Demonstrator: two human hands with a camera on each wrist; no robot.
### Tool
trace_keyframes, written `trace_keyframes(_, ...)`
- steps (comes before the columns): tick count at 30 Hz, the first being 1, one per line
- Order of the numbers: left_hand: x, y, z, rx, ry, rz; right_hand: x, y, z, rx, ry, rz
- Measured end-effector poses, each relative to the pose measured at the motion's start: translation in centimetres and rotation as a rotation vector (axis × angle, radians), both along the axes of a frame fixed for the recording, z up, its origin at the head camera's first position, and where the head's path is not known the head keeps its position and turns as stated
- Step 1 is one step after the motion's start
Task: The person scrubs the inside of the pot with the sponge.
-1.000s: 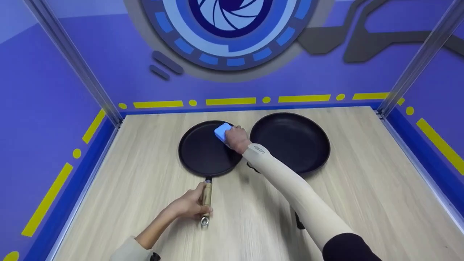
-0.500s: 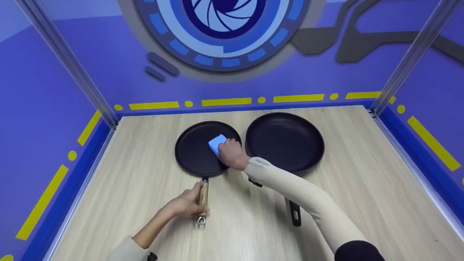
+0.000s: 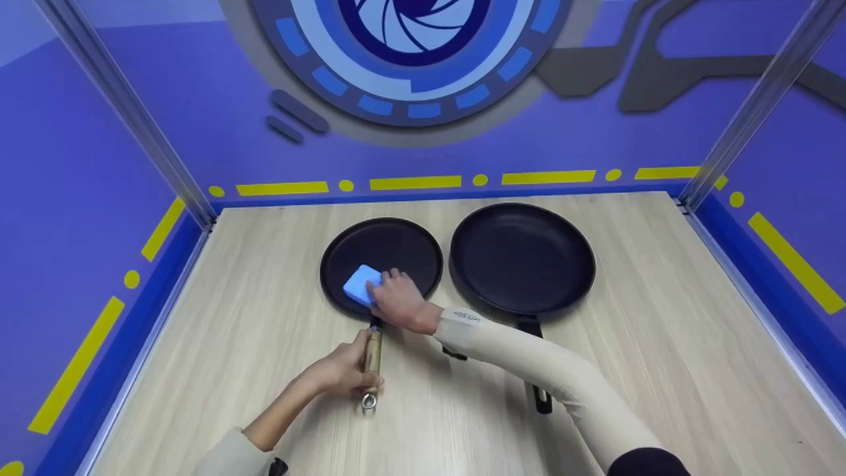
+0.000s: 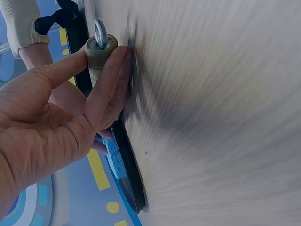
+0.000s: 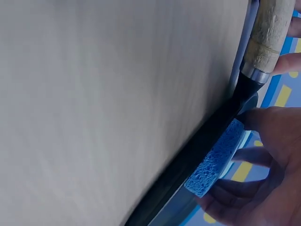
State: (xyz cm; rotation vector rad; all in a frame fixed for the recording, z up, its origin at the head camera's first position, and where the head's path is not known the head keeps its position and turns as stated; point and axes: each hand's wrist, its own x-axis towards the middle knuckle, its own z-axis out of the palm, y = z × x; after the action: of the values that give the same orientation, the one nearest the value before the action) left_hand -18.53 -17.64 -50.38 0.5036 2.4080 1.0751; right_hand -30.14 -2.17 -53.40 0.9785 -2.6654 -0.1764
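Observation:
A flat black pan with a low rim lies on the table in the head view. My left hand grips its wooden handle; the metal hanging ring at the handle's end shows in the left wrist view. A blue sponge is pinched between the thumb and fingers of my right hand, over the near part of the pan, close to where the handle joins. The right wrist view shows the porous side of the sponge just above the pan's rim.
A deeper black frying pan sits to the right of the flat one, its black handle partly under my right forearm. Light wood table lies under both. Blue panels with metal corner posts enclose the back and sides.
My right hand has drawn the sponge across the flat pan, from its far right toward the near side by the handle. The left hand has kept its grip on the handle.

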Motion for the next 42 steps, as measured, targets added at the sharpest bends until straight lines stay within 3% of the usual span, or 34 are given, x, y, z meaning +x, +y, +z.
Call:
trace_keyframes(7,0.2,-0.3,0.3,-0.016,0.024,-0.009,-0.5,-2.0,0.4,-0.006,-0.071,0.078)
trace_keyframes(11,0.3,-0.3,0.4,-0.007,0.02,-0.002,-1.9,-2.6,0.4,-0.061,-0.129,0.068)
trace_keyframes(19,0.5,0.0,0.1,0.015,0.016,0.002,-6.8,-2.3,0.5,-0.169,-0.296,-0.132)
trace_keyframes(25,0.3,0.2,-0.1,0.01,-0.017,0.02,-9.3,0.2,0.3,-0.172,-0.296,-0.274)
trace_keyframes(30,0.1,0.2,0.0,-0.01,-0.072,0.043,-10.3,1.5,0.2,-0.158,-0.235,-0.346)
trace_keyframes(33,0.0,0.1,0.0,-0.025,-0.09,0.051,-10.5,1.3,0.4,-0.129,-0.253,-0.348)
trace_keyframes(42,0.1,0.1,0.1,-0.019,-0.021,0.026,-10.3,-1.3,0.7,-0.097,-0.284,-0.449)
